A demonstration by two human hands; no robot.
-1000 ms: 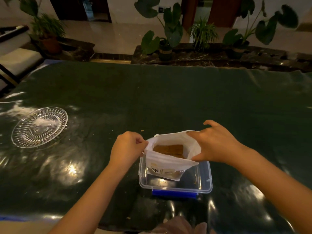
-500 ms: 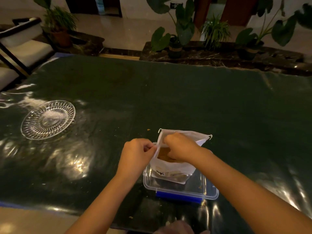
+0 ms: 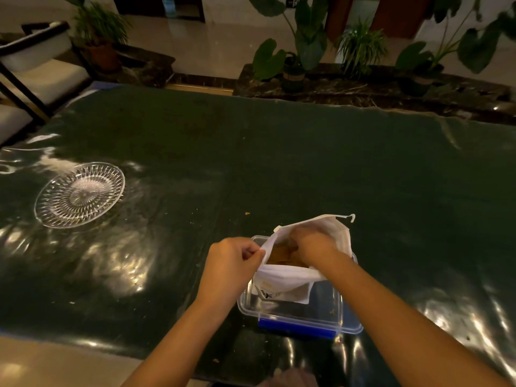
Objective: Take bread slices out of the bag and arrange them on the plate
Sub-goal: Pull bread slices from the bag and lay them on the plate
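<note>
A white bread bag (image 3: 290, 277) stands open in a clear plastic box (image 3: 296, 314) near the table's front edge. My left hand (image 3: 231, 263) pinches the bag's left rim and holds the mouth open. My right hand (image 3: 310, 244) reaches down into the bag, fingers on the brown bread slices (image 3: 279, 256); whether they grip a slice is hidden. A clear cut-glass plate (image 3: 79, 194) lies bare on the table far to the left.
The dark green glossy table (image 3: 279, 163) has crumbs near the box. The box has a blue clasp (image 3: 296, 329) at its front. A chair (image 3: 36, 71) stands at the back left, potted plants (image 3: 296, 51) behind the table.
My right hand has let go of the bag's right rim and gone down inside the bag onto the bread. My left hand keeps its hold on the left rim.
</note>
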